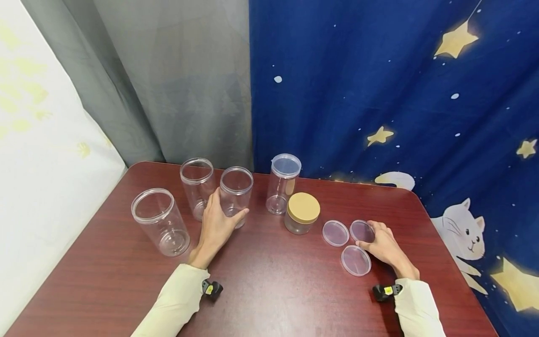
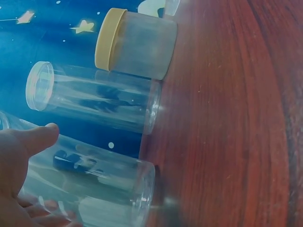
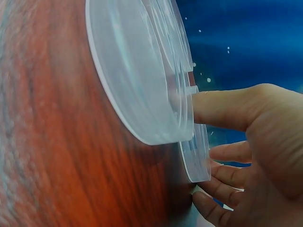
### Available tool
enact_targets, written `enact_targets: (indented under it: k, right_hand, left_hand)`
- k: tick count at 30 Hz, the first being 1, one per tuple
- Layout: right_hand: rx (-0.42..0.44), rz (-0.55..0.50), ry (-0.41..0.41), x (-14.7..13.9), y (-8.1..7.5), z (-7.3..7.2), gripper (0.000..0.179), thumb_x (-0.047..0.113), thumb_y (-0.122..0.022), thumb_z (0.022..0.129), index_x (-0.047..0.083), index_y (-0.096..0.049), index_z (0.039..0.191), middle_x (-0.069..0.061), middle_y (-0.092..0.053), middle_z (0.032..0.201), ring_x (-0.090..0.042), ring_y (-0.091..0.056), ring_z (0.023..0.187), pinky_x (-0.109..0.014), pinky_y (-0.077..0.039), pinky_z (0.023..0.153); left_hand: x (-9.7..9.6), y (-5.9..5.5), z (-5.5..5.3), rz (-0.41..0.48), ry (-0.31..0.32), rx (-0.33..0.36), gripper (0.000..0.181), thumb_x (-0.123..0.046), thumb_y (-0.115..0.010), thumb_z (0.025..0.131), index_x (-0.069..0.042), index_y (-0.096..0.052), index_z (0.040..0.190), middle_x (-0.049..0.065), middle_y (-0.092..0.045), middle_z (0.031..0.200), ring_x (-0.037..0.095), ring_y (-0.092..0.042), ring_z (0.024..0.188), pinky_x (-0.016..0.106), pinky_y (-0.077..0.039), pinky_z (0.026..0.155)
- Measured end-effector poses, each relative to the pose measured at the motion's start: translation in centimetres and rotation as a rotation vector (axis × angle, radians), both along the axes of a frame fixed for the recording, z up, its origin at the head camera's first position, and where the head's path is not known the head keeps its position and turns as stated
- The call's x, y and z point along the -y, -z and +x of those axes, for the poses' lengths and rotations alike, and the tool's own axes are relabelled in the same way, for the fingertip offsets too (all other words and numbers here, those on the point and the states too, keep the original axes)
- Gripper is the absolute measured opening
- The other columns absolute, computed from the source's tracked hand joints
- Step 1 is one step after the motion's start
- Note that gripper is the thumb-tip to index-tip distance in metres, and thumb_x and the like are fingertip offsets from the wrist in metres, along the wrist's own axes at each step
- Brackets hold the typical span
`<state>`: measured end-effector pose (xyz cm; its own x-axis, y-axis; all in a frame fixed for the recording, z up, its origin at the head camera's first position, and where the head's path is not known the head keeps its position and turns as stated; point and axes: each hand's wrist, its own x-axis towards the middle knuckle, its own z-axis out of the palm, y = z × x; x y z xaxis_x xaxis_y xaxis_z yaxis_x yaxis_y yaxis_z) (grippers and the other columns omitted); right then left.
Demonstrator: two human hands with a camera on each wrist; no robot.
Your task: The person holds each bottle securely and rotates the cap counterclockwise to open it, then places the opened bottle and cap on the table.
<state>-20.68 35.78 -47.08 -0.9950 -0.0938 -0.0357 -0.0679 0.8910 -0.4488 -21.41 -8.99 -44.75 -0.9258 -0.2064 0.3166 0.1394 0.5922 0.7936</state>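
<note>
My left hand (image 1: 216, 222) is around a clear open-topped plastic jar (image 1: 237, 187), thumb on its right side and fingers on its left. In the left wrist view the fingers show through the wall of that jar (image 2: 94, 184), which stands upright on the table. At the right, my right hand (image 1: 384, 245) holds a clear round lid (image 1: 361, 232) by its edge between thumb and fingers. This lid lies at the table surface. Two more clear lids, a left one (image 1: 335, 233) and a nearer one (image 1: 356, 260), lie flat beside it.
Two more open jars, a back one (image 1: 197, 175) and a front one (image 1: 153, 215), stand left of my left hand. Between the hands are a tall jar with a clear lid (image 1: 284, 182) and a short jar with a yellow lid (image 1: 303, 210). Curtains (image 1: 320, 93) hang behind the table (image 1: 269, 290).
</note>
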Motion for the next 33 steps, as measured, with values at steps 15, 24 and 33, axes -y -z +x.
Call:
enact_targets:
  k: [15,24,33]
  right_hand:
    - [0.012,-0.004,-0.002,0.0,0.0,-0.1,0.077,0.024,-0.077,0.082,-0.013,-0.04,0.138,-0.036,-0.043,0.136,-0.049,-0.038,0.122,-0.063,-0.036,0.102]
    - [0.002,-0.006,-0.003,-0.1,0.0,0.1,0.078,0.024,-0.078,0.082,-0.014,-0.04,0.138,-0.035,-0.044,0.135,-0.048,-0.038,0.122,-0.063,-0.035,0.102]
    - [0.004,-0.004,-0.005,-0.1,0.0,0.2,0.079,0.025,-0.079,0.081,-0.014,-0.041,0.138,-0.036,-0.044,0.135,-0.048,-0.039,0.122,-0.063,-0.036,0.102]
  left_hand:
    - [0.3,-0.2,0.3,0.05,-0.015,-0.045,0.101,-0.023,-0.09,0.071,0.0,-0.029,0.148,0.024,-0.049,0.139,0.039,-0.05,0.128,0.051,-0.038,0.108]
    - [-0.1,-2.5,0.5,0.079,-0.022,-0.233,0.103,-0.015,-0.091,0.069,0.002,-0.028,0.149,0.023,-0.045,0.145,0.035,-0.048,0.133,0.047,-0.038,0.111]
    - [-0.1,-3.2,0.4,-0.053,0.027,-0.381,0.098,-0.016,-0.091,0.068,0.004,-0.035,0.146,0.023,-0.04,0.147,0.033,-0.041,0.137,0.048,-0.038,0.11]
